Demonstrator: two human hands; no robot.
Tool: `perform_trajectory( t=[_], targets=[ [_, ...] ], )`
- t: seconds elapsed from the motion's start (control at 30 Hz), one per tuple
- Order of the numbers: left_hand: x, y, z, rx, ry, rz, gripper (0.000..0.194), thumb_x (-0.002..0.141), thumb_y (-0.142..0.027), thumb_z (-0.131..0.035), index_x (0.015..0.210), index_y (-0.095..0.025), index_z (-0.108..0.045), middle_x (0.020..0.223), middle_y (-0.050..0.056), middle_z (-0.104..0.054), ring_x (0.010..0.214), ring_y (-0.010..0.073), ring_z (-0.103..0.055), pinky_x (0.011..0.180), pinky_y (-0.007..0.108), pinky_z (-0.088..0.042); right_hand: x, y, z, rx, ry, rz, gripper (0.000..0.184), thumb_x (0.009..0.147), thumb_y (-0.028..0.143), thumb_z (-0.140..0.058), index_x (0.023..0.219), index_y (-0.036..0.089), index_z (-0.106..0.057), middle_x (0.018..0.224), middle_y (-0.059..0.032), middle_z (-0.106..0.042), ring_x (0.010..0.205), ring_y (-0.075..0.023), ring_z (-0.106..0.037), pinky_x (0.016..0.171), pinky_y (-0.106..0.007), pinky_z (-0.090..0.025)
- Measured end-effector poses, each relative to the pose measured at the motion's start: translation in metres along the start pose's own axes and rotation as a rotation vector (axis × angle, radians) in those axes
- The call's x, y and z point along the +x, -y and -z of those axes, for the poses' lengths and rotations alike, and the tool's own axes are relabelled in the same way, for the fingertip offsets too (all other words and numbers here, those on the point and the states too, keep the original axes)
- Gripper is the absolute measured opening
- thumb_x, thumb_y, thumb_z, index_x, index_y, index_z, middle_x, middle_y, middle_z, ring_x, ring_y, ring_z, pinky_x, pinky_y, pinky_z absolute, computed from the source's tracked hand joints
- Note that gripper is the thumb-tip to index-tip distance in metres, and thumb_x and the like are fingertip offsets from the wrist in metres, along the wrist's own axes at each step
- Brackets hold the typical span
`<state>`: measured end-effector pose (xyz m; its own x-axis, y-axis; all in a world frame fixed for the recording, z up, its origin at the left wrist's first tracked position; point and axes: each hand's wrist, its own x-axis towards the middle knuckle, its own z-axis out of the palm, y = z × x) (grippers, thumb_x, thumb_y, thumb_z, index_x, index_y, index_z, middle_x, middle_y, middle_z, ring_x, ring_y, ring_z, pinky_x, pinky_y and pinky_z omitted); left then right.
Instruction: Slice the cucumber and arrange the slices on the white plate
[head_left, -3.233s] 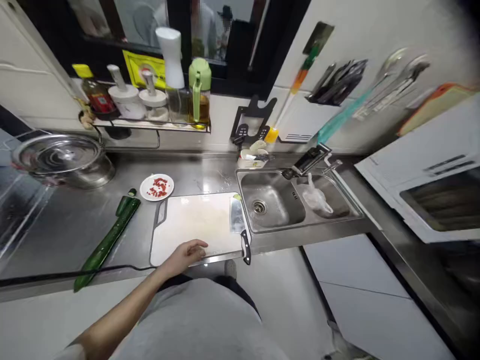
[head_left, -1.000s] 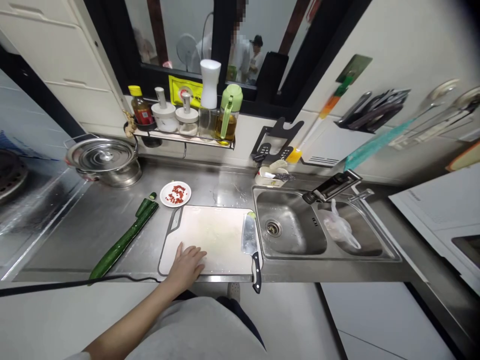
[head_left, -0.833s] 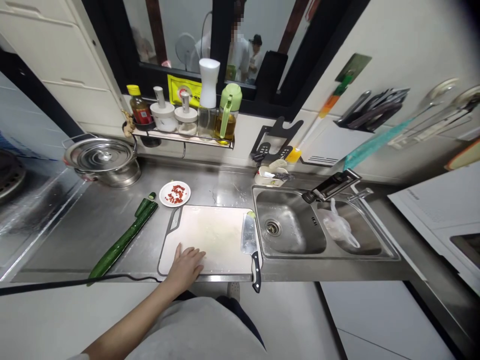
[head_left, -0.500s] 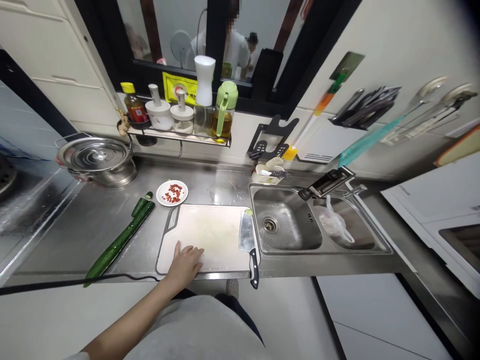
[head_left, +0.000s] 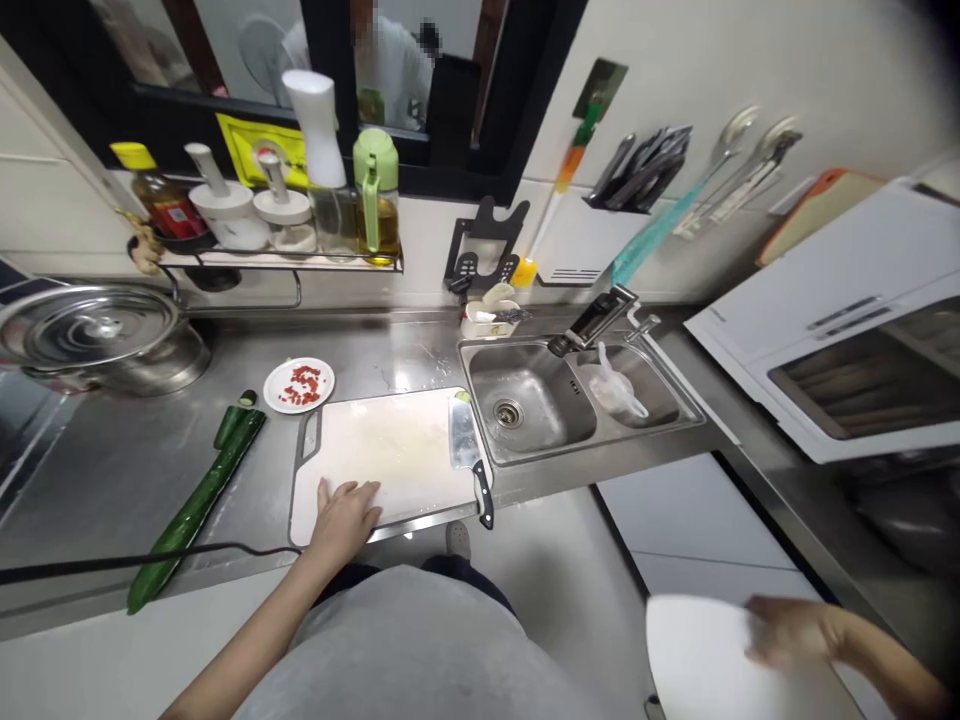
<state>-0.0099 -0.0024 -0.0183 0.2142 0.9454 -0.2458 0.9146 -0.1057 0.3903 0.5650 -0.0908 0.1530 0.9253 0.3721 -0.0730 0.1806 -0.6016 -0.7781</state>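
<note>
My left hand (head_left: 346, 522) lies flat on the near left part of a pale cutting board (head_left: 390, 430), fingers spread, holding nothing. On the board's right side rests a kitchen knife (head_left: 466, 440), its black handle past the near edge, with a small green slice (head_left: 461, 397) by its tip. At the lower right, my right hand (head_left: 795, 632), blurred, grips a white plate-like thing (head_left: 701, 650) with a rounded corner; the frame cuts it off. Left of the board lie a long cucumber (head_left: 191, 520) and a shorter cucumber piece (head_left: 229, 425). A white plate (head_left: 274, 387) holds chopped red bits.
A double sink (head_left: 487, 445) adjoins the board, with a plastic bag (head_left: 615, 388) in its right basin. A lidded steel pot (head_left: 150, 365) stands at left. Bottles and jars line a wall shelf (head_left: 285, 262). A dark cord (head_left: 187, 548) crosses the cucumber in view.
My right hand has come into view at the lower right with the white plate-like thing. The view has turned right. My left hand stays on the board.
</note>
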Motion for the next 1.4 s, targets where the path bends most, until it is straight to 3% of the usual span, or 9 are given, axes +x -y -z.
perform_trajectory(
  t=[0.1,0.17,0.23,0.47,0.7,0.83,1.07,1.23,1.4],
  targets=[
    [-0.001,0.0,-0.002,0.009,0.0,0.001,0.036,0.088,-0.029,-0.046,0.121,-0.025,-0.059,0.122,0.01,-0.067,0.121,0.03,-0.052,0.112,0.065,-0.003,0.022,0.012,-0.016,0.071,0.374,-0.415,0.02,0.063,0.027,-0.076,0.066,0.008,-0.069,0.075,-0.0221,-0.068,0.042,-0.0158,-0.059,0.041,-0.029,-0.044],
    [-0.001,0.0,-0.005,0.01,-0.001,-0.001,0.036,0.088,-0.029,-0.046,0.121,-0.025,-0.059,0.125,0.009,-0.065,0.122,0.03,-0.051,0.112,0.064,-0.002,0.023,0.014,-0.027,0.05,0.602,-0.49,0.016,0.059,0.02,-0.076,0.068,0.008,-0.07,0.078,-0.0242,-0.069,0.048,-0.0224,-0.064,0.046,-0.035,-0.047],
    [-0.001,0.0,-0.008,0.006,-0.005,0.005,0.035,0.088,-0.029,-0.046,0.121,-0.025,-0.059,0.127,0.009,-0.064,0.122,0.0301,-0.051,0.112,0.065,-0.002,0.015,0.011,-0.045,0.028,0.704,-0.493,0.023,0.057,0.016,-0.078,0.078,0.008,-0.072,0.087,-0.0254,-0.07,0.063,-0.0282,-0.069,0.057,-0.039,-0.051],
    [-0.005,-0.005,-0.017,-0.035,-0.044,0.046,0.036,0.088,-0.029,-0.048,0.122,-0.026,-0.06,0.131,0.009,-0.062,0.125,0.0303,-0.05,0.112,0.065,-0.003,-0.033,-0.003,-0.144,0.183,0.412,-0.089,0.04,0.044,0.037,-0.081,0.076,0.018,-0.067,0.085,-0.0138,-0.073,0.076,-0.0279,-0.068,0.066,-0.035,-0.056],
    [-0.007,-0.015,-0.022,-0.065,-0.072,0.108,0.038,0.087,-0.026,-0.05,0.124,-0.026,-0.061,0.138,0.008,-0.057,0.129,0.0309,-0.046,0.113,0.064,-0.002,-0.065,0.013,-0.208,-0.096,0.282,0.41,0.067,0.055,0.068,-0.059,0.089,0.012,-0.074,0.081,-0.0164,-0.073,0.085,-0.0352,-0.065,0.076,-0.041,-0.051],
    [-0.009,-0.017,-0.022,-0.106,-0.087,0.132,0.036,0.089,-0.028,-0.049,0.123,-0.026,-0.061,0.139,0.008,-0.056,0.13,0.0298,-0.046,0.114,0.063,-0.002,-0.08,0.017,-0.233,-0.127,0.231,0.479,0.079,0.061,0.071,-0.05,0.101,0.007,-0.074,0.083,-0.0193,-0.073,0.079,-0.0341,-0.065,0.073,-0.041,-0.049],
    [-0.007,-0.016,-0.022,-0.249,-0.201,0.145,0.031,0.089,-0.033,-0.051,0.118,-0.029,-0.062,0.128,0.005,-0.063,0.125,0.0248,-0.05,0.115,0.061,-0.003,-0.091,0.01,-0.261,-0.174,0.146,0.546,0.063,0.074,0.058,-0.046,0.106,0.01,-0.073,0.085,-0.0175,-0.073,0.076,-0.0311,-0.064,0.068,-0.037,-0.047],
    [-0.002,-0.012,-0.016,-0.316,-0.251,0.183,0.028,0.089,-0.034,-0.051,0.114,-0.03,-0.064,0.121,0.004,-0.066,0.119,0.0228,-0.054,0.116,0.06,-0.006,-0.084,0.016,-0.273,-0.187,0.206,0.697,0.057,0.075,0.049,-0.046,0.109,0.01,-0.071,0.104,-0.0178,-0.071,0.091,-0.0315,-0.065,0.076,-0.035,-0.047],
    [0.001,-0.006,-0.011,-0.34,-0.266,0.208,0.028,0.09,-0.034,-0.05,0.114,-0.03,-0.064,0.119,0.004,-0.067,0.117,0.0228,-0.056,0.115,0.061,-0.006,-0.083,0.026,-0.285,-0.217,0.215,0.722,0.053,0.077,0.046,-0.047,0.108,0.01,-0.071,0.105,-0.0178,-0.07,0.094,-0.0311,-0.065,0.079,-0.035,-0.048]
  ],
)
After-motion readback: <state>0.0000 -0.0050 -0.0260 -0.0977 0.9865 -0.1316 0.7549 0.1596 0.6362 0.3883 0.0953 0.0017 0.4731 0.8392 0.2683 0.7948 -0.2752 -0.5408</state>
